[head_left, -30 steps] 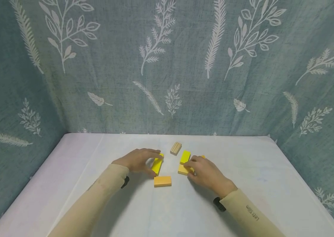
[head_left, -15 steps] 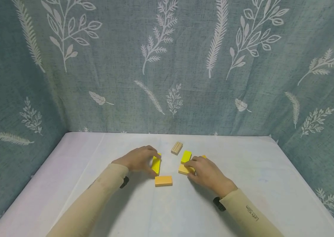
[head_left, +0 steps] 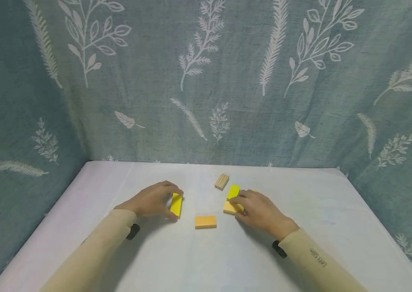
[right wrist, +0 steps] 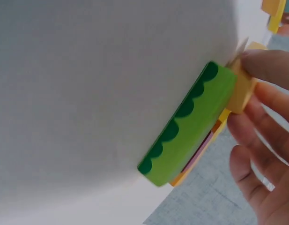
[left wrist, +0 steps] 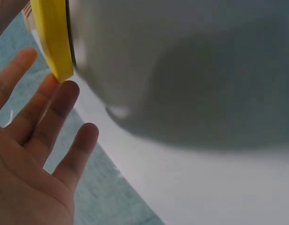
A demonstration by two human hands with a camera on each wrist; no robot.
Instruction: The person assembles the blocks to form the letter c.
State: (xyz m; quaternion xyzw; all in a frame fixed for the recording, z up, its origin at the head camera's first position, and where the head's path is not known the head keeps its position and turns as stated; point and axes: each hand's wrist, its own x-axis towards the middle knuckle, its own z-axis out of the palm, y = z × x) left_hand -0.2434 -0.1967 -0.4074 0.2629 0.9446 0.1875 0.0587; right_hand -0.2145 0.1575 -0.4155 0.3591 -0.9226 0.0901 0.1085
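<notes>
My left hand holds a flat yellow block by its two ends, thumb at the near end and fingertips at the far end. The left wrist view shows the same yellow block against the fingertips. My right hand pinches a light orange block between thumb and fingers. Beyond that block lies another yellow block. In the right wrist view, a green block with a dark green scalloped edge sits beside the pinched light orange block; the right hand hides it from the head view.
An orange block lies on the white tabletop between the hands, nearer the front. A ridged wooden-looking piece lies farther back. Leaf-patterned cloth rises behind and beside the table.
My left hand has moved left with the yellow block, away from the orange block. The right hand stays at its blocks. The head view has turned slightly left.
</notes>
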